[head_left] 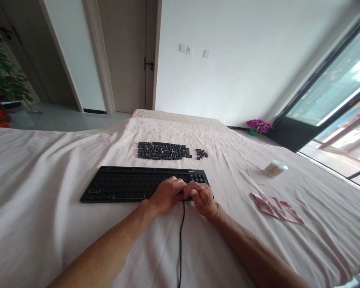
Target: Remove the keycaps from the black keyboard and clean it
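Note:
A black keyboard [123, 182] lies on the bed, its left and middle part stripped of keycaps while some keys [197, 177] still sit at its upper right. My left hand [169, 193] rests over its lower right part with fingers bent and pressed together. Against it, my right hand [201, 197] is curled closed at the keyboard's front right. The fingertips meet, and whatever is between them is hidden. Behind the keyboard lie loose black keycaps [162, 151] in packed rows, with a smaller group of keycaps [201, 153] to their right.
A black cable [181, 244] runs from the keyboard toward me. On the right lie a clear tub of cotton swabs [275, 168], a few loose swabs [261, 184] and a pink cloth [276, 208]. The pale bedsheet [63, 232] is wrinkled.

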`<state>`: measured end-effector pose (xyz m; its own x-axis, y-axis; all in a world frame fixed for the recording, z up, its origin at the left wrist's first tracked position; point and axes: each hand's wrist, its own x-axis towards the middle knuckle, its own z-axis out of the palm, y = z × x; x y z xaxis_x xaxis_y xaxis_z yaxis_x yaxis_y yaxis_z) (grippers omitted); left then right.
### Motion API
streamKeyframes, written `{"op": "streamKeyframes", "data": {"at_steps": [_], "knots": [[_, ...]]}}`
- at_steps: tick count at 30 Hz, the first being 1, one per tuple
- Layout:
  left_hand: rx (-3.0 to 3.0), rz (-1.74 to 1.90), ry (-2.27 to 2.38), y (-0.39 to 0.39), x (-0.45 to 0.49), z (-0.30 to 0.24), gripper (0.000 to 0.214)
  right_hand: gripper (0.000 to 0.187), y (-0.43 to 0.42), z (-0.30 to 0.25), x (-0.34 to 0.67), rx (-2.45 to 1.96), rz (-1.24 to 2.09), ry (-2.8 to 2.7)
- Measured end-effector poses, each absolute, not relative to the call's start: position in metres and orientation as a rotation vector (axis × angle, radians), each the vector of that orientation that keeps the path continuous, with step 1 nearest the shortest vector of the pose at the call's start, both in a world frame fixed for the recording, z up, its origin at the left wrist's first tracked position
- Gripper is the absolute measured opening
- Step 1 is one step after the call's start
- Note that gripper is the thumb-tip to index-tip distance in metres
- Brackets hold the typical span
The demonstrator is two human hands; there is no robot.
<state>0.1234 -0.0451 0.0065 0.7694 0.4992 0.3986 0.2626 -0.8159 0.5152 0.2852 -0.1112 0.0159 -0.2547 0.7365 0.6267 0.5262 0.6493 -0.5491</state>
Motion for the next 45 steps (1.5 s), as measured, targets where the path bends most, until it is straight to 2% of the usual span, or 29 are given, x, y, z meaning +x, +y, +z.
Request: {"op": "streamKeyframes", "data": {"at_steps": [6,9,12,18,24,27,34,39,45], "knots": [[2.644,0.733,0.568,-0.047,0.125,0.004,0.023,0.029,-0.114,0.017,0.284,-0.979,0.108,-2.034],[2.636,0.722,0.563,-0.047,0.125,0.004,0.019,0.034,-0.115,0.021,0.283,-0.967,0.077,-2.095],[2.519,0.734,0.549,-0.047,0.124,0.005,0.017,0.036,-0.114,0.026,0.281,-0.964,0.053,-2.13],[2.213,0.758,0.618,-0.046,0.122,0.012,0.012,0.029,-0.11,0.03,0.28,-1.104,0.1,-1.995],[1.94,0.782,0.698,-0.041,0.125,0.011,0.033,0.025,-0.113,0.047,0.285,-1.179,-0.091,-1.963],[1.848,0.827,0.734,-0.039,0.127,0.006,0.037,0.026,-0.114,0.055,0.289,-1.205,-0.056,-1.967],[1.652,0.949,0.74,-0.038,0.128,0.006,0.037,0.022,-0.106,0.045,0.293,-1.709,0.023,-1.986],[1.628,0.953,0.751,-0.039,0.128,0.007,0.038,0.009,-0.1,0.035,0.293,-1.748,0.178,-1.889],[1.631,0.96,0.743,-0.039,0.127,0.006,0.037,0.011,-0.1,0.035,0.291,-1.712,0.336,-1.801]]}}
